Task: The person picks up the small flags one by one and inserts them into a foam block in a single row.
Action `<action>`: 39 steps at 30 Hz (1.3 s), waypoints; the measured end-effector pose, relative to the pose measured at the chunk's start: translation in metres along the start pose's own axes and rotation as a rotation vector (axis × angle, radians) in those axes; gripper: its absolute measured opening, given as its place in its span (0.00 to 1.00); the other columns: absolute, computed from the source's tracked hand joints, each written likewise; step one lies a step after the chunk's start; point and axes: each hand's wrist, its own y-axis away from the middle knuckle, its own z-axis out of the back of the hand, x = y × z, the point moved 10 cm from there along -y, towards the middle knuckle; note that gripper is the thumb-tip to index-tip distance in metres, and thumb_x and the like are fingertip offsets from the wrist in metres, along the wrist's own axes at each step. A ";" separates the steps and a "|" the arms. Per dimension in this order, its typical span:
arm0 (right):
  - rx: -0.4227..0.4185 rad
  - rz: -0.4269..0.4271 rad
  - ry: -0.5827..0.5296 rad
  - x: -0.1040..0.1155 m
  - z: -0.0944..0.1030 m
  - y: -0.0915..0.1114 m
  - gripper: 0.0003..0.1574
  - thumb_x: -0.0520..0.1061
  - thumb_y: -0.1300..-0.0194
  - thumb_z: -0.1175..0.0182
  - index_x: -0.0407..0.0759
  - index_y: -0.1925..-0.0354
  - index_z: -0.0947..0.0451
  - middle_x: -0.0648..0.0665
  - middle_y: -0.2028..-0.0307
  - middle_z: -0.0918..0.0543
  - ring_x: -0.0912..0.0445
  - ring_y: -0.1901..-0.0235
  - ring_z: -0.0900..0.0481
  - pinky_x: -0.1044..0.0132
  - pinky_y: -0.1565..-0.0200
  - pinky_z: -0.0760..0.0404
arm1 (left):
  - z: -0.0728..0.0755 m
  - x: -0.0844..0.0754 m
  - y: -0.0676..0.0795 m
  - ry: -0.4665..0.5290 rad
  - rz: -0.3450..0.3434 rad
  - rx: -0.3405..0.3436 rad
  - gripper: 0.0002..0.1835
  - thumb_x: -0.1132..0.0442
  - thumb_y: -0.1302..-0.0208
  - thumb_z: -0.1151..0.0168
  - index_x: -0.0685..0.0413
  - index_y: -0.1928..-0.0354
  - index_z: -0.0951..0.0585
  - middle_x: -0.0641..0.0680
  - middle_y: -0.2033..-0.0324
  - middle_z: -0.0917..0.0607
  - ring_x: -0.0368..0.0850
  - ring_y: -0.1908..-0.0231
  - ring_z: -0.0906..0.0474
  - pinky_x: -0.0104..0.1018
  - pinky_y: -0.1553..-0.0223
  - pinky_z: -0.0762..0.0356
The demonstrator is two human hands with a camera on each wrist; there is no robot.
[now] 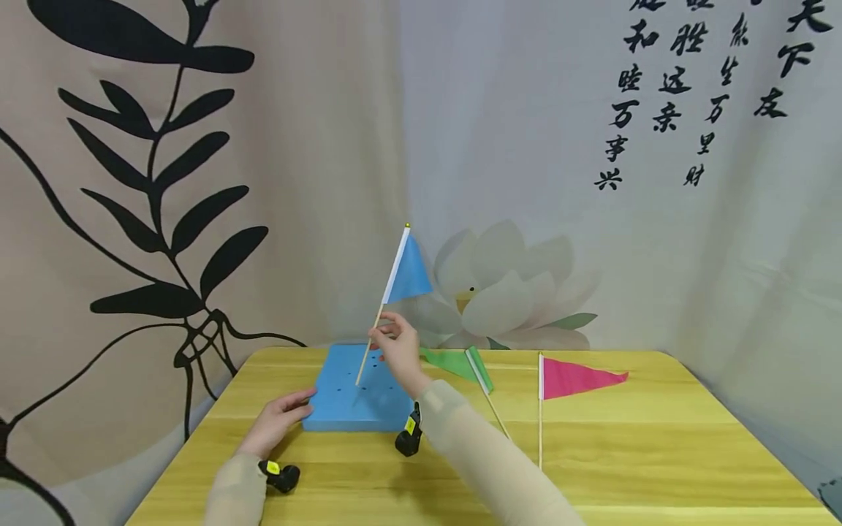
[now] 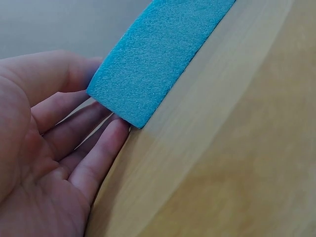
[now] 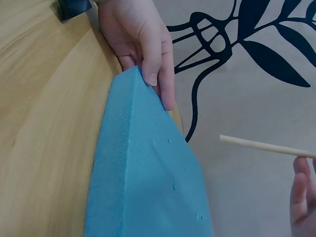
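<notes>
Mid-frame, your right fingers (image 1: 397, 319) pinch the blue flag (image 1: 406, 276); tilt it upright, relaxed left fingers (image 1: 296, 398) steadying the block (image 1: 335, 408).

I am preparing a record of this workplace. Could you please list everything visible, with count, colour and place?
Cloth backdrop: 1, pale, at the rear
Plant print: 1, black, backdrop's left
Lotus print: 1, pale, backdrop's centre
Characters: many, black, upper right
Table: 1, yellow wood, before the backdrop
Foam block: 1, blue, on the table
Blue flag: 1, blue and white, tilted above the block
Green flag: 1, green, on table, right of block
Pink flag: 1, pink, right of the green flag
Wrist cameras: 2, black and yellow, one per wrist
Sleeves: 2, beige, bottom of head view
Left hand: 1, bare, touching the block's left edge
Right hand: 1, bare, pinching the blue flag's stick
</notes>
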 end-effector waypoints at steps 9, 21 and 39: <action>-0.034 0.009 0.046 -0.007 -0.008 0.001 0.17 0.40 0.33 0.38 0.49 0.47 0.24 0.47 0.66 0.16 0.54 0.71 0.15 0.60 0.76 0.18 | 0.000 0.001 -0.001 0.033 -0.008 0.011 0.28 0.60 0.30 0.42 0.64 0.32 0.32 0.66 0.33 0.34 0.62 0.34 0.39 0.55 0.35 0.37; -0.048 -0.015 0.021 -0.024 -0.021 0.004 0.17 0.41 0.34 0.37 0.54 0.49 0.25 0.49 0.67 0.17 0.50 0.69 0.15 0.42 0.72 0.18 | 0.006 0.002 0.001 0.063 0.016 0.030 0.28 0.59 0.32 0.39 0.65 0.33 0.30 0.66 0.35 0.30 0.61 0.38 0.32 0.49 0.42 0.27; -0.080 -0.054 0.093 -0.040 -0.027 0.009 0.17 0.44 0.33 0.37 0.58 0.48 0.25 0.52 0.65 0.18 0.54 0.69 0.15 0.47 0.71 0.16 | 0.006 0.006 0.002 0.067 0.039 0.023 0.29 0.58 0.33 0.38 0.63 0.34 0.29 0.64 0.36 0.29 0.59 0.38 0.32 0.54 0.38 0.33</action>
